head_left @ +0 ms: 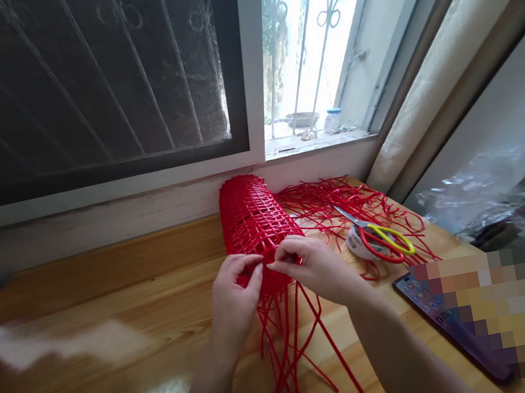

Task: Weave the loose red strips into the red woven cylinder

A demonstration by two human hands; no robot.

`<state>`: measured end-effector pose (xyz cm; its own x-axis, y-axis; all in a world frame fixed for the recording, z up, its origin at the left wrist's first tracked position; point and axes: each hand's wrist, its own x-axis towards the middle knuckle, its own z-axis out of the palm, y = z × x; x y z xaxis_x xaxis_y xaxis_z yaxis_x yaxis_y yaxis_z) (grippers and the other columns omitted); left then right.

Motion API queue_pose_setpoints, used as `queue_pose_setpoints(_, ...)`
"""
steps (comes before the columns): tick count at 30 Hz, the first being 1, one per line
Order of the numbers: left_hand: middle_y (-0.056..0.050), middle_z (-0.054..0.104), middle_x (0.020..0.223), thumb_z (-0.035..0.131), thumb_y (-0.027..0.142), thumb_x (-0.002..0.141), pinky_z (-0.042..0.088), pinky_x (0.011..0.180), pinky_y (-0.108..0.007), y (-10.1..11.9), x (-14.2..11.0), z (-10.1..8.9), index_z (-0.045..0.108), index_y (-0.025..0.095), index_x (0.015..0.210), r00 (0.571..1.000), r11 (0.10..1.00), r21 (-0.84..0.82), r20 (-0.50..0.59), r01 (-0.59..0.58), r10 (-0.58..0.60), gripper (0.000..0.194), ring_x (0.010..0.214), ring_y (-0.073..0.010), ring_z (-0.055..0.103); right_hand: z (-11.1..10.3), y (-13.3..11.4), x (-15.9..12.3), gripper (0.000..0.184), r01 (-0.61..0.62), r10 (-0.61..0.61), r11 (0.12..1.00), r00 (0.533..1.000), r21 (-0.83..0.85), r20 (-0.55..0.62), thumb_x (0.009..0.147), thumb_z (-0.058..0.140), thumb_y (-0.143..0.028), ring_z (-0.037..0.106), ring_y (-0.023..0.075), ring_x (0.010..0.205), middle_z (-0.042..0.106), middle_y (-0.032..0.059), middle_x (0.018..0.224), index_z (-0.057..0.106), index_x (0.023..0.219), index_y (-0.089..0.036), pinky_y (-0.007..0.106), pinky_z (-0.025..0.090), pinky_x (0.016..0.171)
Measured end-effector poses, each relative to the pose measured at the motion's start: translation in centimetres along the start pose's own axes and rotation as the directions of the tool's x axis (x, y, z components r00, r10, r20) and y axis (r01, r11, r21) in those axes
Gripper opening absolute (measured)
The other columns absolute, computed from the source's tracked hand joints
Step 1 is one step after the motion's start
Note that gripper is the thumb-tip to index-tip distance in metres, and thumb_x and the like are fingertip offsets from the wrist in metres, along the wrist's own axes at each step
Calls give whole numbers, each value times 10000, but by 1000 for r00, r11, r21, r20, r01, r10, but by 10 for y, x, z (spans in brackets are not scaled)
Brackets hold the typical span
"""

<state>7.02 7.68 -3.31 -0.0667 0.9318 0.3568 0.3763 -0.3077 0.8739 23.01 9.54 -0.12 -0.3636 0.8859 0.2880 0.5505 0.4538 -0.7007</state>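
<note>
A tube-shaped basket [253,215] woven from red plastic strands lies on its side, one end toward me. Long loose strands [294,347] hang from that near end and spread over the table. My left hand [237,296] is at the left of this end, thumb and forefinger pinched on a red strand at the weave. From the right, my right hand [308,266] pinches at the same edge, its fingertips close to the left ones. The exact strand in each pinch is largely hidden by the fingers.
On the wooden table [104,278], a heap of red strands [333,194] lies at the back right. Scissors [384,239] with red and yellow handles rest on a white roll [358,245]. A phone [447,320] lies nearer, partly blurred out. Behind stands a barred window [305,33].
</note>
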Motion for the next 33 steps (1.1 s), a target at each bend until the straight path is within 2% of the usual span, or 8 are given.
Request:
queue_pose_setpoints(5, -49, 651, 921, 571, 244, 794, 450, 803, -280, 3, -4, 1, 693, 200, 921, 999, 988, 152, -26, -28, 32, 181, 865, -169, 599, 0, -7, -3, 131, -4, 0, 993, 1000, -114, -27, 831, 541, -147, 572, 135, 728, 630, 16, 778, 641, 766, -202, 265, 425, 672)
queue_pose_setpoints(9, -51, 644, 939, 536, 255, 820, 449, 809, -284, 3, -6, 5, 680, 206, 972, 999, 983, 179, -30, -29, 35, 214, 872, -168, 595, 5, -11, -4, 182, -6, -3, 978, 999, -208, -42, 850, 487, -104, 578, 154, 786, 638, 44, 837, 648, 853, -188, 285, 438, 725)
queue_pose_setpoints(13, -49, 654, 927, 538, 267, 817, 450, 811, -290, 1, -5, 8, 664, 201, 951, 1000, 998, 57, -8, 30, -29, 195, 864, -168, 597, 12, -10, -4, 194, -21, 9, 962, 999, -273, -47, 869, 452, -110, 559, 180, 815, 626, 65, 853, 635, 875, -172, 308, 430, 747)
queue_pose_setpoints(18, -45, 657, 840, 589, 307, 766, 470, 746, -286, -3, 2, 9, 620, 166, 855, 970, 935, -261, 56, 242, -236, 170, 784, -163, 603, 19, -7, -4, 178, -8, -20, 955, 996, -298, -90, 875, 437, -114, 537, 185, 793, 606, 59, 831, 602, 846, -173, 311, 414, 721)
queue_pose_setpoints(20, -36, 642, 791, 604, 317, 745, 467, 712, -281, -4, 5, 8, 605, 158, 807, 957, 906, -310, 69, 288, -280, 171, 740, -155, 589, 21, -7, -4, 141, -6, -26, 958, 994, -286, -110, 866, 461, -123, 532, 179, 775, 601, 50, 816, 578, 810, -176, 304, 413, 707)
queue_pose_setpoints(22, -31, 625, 768, 598, 330, 748, 458, 695, -283, -5, 6, 7, 594, 159, 783, 955, 916, -273, 40, 294, -295, 176, 718, -152, 573, 22, -8, -4, 94, 2, -38, 965, 990, -263, -132, 849, 498, -137, 524, 170, 751, 593, 39, 796, 545, 780, -181, 290, 411, 683)
queue_pose_setpoints(27, -45, 608, 832, 568, 366, 780, 439, 743, -306, -14, 6, 7, 586, 167, 825, 970, 966, -156, -97, 208, -224, 205, 793, -169, 561, 9, -10, -6, 46, 7, -24, 992, 991, -127, -133, 822, 551, -187, 498, 125, 646, 546, -13, 702, 507, 810, -196, 235, 391, 597)
queue_pose_setpoints(33, -12, 586, 759, 604, 441, 725, 438, 690, -288, -27, 12, 7, 561, 163, 802, 918, 882, -373, -155, 287, -365, 291, 690, -137, 539, -14, 12, -11, 80, -60, 58, 998, 967, 0, -250, 844, 515, -280, 487, 112, 602, 522, -23, 658, 519, 864, -203, 228, 384, 564)
